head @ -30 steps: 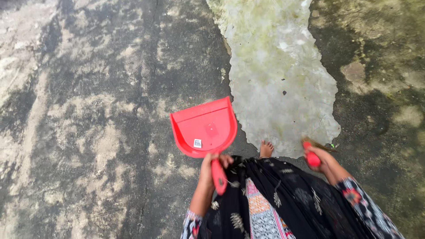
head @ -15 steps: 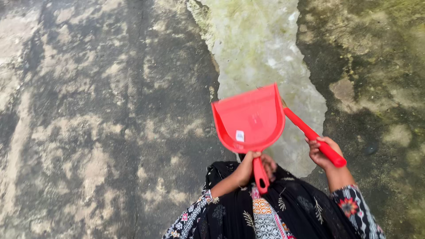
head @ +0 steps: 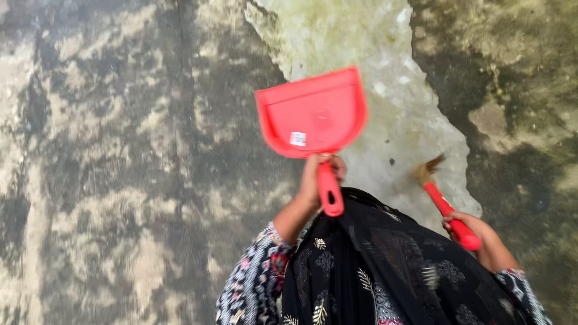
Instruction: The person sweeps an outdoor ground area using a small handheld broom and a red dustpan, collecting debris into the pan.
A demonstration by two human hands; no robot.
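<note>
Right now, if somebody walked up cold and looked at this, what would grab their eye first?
The bright red dustpan, held up mid-frame by its handle in the left hand against dark, stained concrete. Next, the red-handled brush in the right hand at lower right, its bristles toward the pale, greenish patch of ground running down from the top.

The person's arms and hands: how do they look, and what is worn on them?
Both hands, the left hand and the right hand, are bare, with no gloves visible. Each forearm ends in a patterned sleeve: dark fabric with small white motifs and red-pink flowers. The sleeves stop short of the wrists. The picture is slightly blurred.
</note>
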